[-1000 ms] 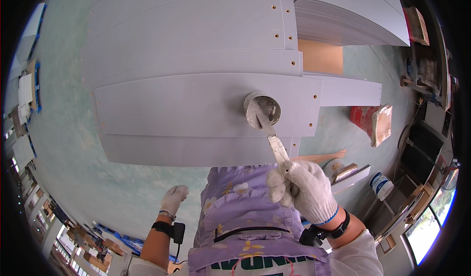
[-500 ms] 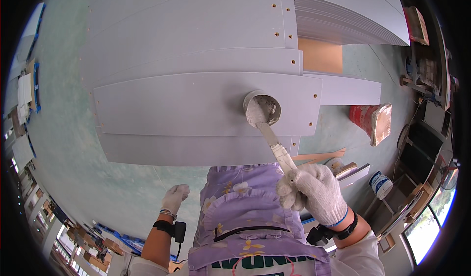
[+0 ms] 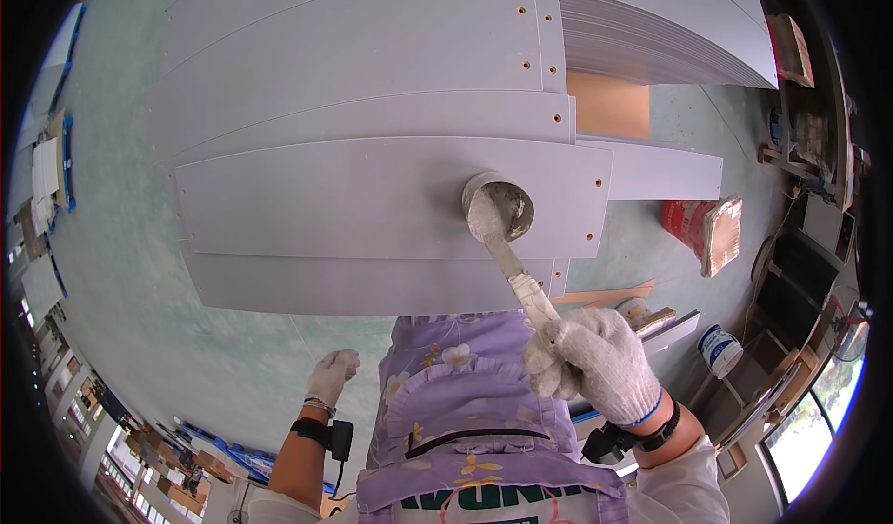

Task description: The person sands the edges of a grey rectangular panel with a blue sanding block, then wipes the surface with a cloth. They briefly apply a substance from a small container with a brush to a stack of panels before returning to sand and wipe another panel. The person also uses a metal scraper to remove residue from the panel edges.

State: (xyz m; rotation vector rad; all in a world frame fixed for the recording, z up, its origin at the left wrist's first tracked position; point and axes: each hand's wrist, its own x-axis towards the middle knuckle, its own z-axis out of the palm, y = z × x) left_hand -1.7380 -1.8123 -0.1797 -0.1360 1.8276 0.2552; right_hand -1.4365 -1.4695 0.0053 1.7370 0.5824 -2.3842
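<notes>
Putty knife [image 3: 510, 263]: pale, paste-caked blade, tip dipped into the small round tub [image 3: 499, 207]. Handle runs down and right into the right hand [image 3: 588, 361].

Right hand: white knit glove, fist wrapped tight round the knife handle, dark band at the wrist. It sits just in front of the person's chest, below the panel edge.

Tub: grey, smeared with filler, standing upright on the top grey panel [image 3: 372, 198], near that panel's right end. Contents look like pale putty, hard to be sure from this angle.

Left hand [image 3: 332, 375]: also white-gloved, hanging low at the person's left side, fingers loosely curled, holding nothing. Well apart from the knife and tub. Black strap and a small device on that forearm.

Panels: several long grey boards stacked in overlapping layers, small screw holes along the right ends. A further stack of grey sheets [image 3: 670, 35] lies at upper right.

Floor [image 3: 112, 273]: pale green. On it to the right, a red sack [image 3: 702, 231] and a white bucket [image 3: 719, 349], both well clear of the panels.

Person wears a purple floral apron [image 3: 465, 412].
</notes>
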